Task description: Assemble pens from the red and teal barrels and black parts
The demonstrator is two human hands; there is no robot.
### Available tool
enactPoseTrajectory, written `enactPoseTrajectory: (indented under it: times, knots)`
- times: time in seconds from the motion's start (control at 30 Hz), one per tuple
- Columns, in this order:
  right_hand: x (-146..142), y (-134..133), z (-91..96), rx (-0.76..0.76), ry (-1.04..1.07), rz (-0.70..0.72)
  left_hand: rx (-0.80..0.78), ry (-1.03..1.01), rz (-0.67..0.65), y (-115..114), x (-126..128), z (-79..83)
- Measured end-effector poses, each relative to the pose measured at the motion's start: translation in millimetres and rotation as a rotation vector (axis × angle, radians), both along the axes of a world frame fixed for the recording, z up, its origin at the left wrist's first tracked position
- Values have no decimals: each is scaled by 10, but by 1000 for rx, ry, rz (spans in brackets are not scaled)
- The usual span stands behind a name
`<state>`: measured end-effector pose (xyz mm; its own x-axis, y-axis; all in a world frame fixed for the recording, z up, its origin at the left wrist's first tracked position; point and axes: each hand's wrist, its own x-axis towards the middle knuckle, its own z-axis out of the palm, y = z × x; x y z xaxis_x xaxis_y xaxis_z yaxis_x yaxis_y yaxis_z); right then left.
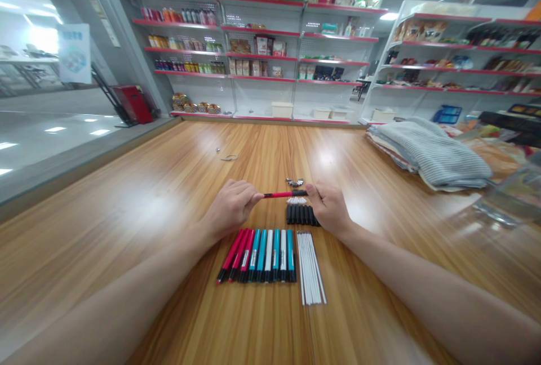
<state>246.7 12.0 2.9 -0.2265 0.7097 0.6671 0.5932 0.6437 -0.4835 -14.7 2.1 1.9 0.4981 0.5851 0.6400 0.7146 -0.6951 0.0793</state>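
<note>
The head view shows both hands raised above a brown wood-grain tabletop, meeting across a slim red-and-black pen tube. The left hand pinches its left end between thumb and curled fingers, hiding that tip; the right hand closes on the black section at the other end, so whatever lies inside the fist cannot be made out. Both forearms are cut off by the frame's edges.

The right hand also overlaps the end of a row of short black cylindrical pieces. Just beyond that row, small white pieces sit partly behind the tube, too small to identify, and past them lies a fan of shiny silver metal pieces. Nearer the camera, red, blue and white pen barrels with black ends lie side by side, next to a bundle of thin white sticks.

Farther off are a thin pale loop and, to the right, a stack of folded grey striped cloth. A clear container beside it is blurred and cropped. Red-edged white shelves stand behind, their labels unreadable.
</note>
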Motion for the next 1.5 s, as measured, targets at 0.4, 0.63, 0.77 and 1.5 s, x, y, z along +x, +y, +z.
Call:
enactPoseTrajectory:
  times: [0.4, 0.63, 0.77, 1.5]
  knots:
    - [-1, 22, -39, -74, 23, -24, 29, -125, -65, -28, 43, 9]
    - [-7, 11, -31, -52, 6, -12, 65, -31, -37, -31, 33, 13]
    - [-7, 6, -22, -40, 3, -18, 61, -35, -35, -40, 43, 24]
    - [-25, -3, -28, -66, 39, -7, 63, -65, -37, -40, 41, 9]
